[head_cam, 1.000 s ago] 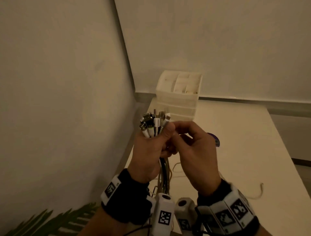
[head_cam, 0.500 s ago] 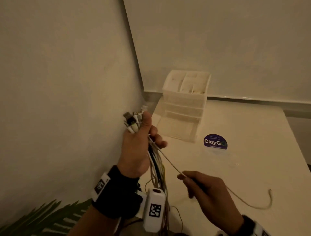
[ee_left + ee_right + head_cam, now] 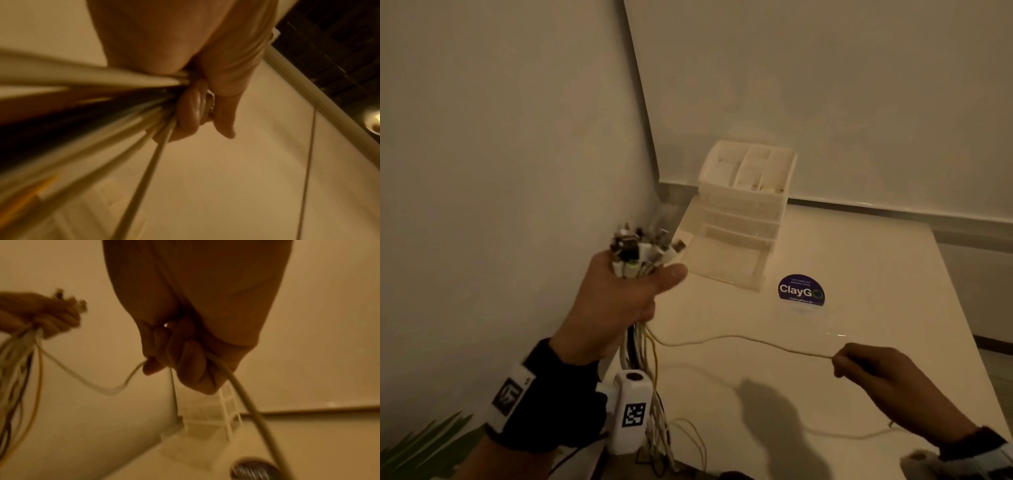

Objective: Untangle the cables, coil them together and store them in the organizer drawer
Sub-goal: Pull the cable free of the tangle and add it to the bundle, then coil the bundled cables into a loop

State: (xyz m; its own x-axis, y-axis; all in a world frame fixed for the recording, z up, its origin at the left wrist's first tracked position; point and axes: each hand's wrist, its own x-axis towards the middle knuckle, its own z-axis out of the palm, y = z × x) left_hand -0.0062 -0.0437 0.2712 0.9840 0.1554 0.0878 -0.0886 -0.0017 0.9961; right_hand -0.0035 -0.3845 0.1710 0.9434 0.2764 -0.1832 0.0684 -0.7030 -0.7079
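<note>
My left hand [image 3: 619,294] grips a bundle of cables [image 3: 643,359] just below their plugs [image 3: 643,248], which stick up above the fist; the cords hang down past the wrist. In the left wrist view the fingers [image 3: 191,113] curl round the cords [image 3: 102,104]. One thin pale cable [image 3: 739,341] runs from the bundle across to my right hand [image 3: 859,366], which pinches it low over the table at the right. In the right wrist view that cable [image 3: 246,394] passes through the curled fingers [image 3: 185,356]. The white organizer [image 3: 746,202] stands in the far corner, its bottom drawer [image 3: 726,263] pulled out.
Walls close in on the left and behind the organizer. A round purple ClayGo sticker [image 3: 800,290] lies on the white table [image 3: 859,260] beside the drawer. Green leaves [image 3: 424,442] show at lower left. The table edge runs down the right side.
My hands were together at the plugs; the right hand has since slid along one cable, down and far to the right, drawing it out from the bundle. The left hand holds on.
</note>
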